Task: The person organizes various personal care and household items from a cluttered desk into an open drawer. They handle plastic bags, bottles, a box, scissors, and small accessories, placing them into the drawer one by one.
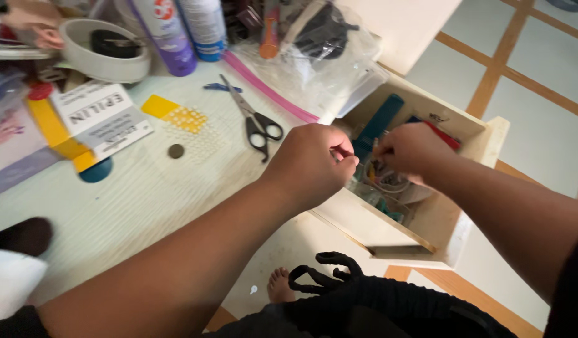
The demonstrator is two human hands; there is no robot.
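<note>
Over the open drawer (426, 206), the left hand (314, 164) and right hand (411, 150) are both curled, pinching something too small to identify. It could slip into the drawer's clutter; scissors (256, 122) lie near on the desk (145, 200).

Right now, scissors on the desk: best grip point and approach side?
Take the scissors at the black finger loops, which lie at the near end, toward the person; the blades point away toward the bottles. They lie flat and closed on the desk with bare surface around the loops, so come from above on the near side.
</note>
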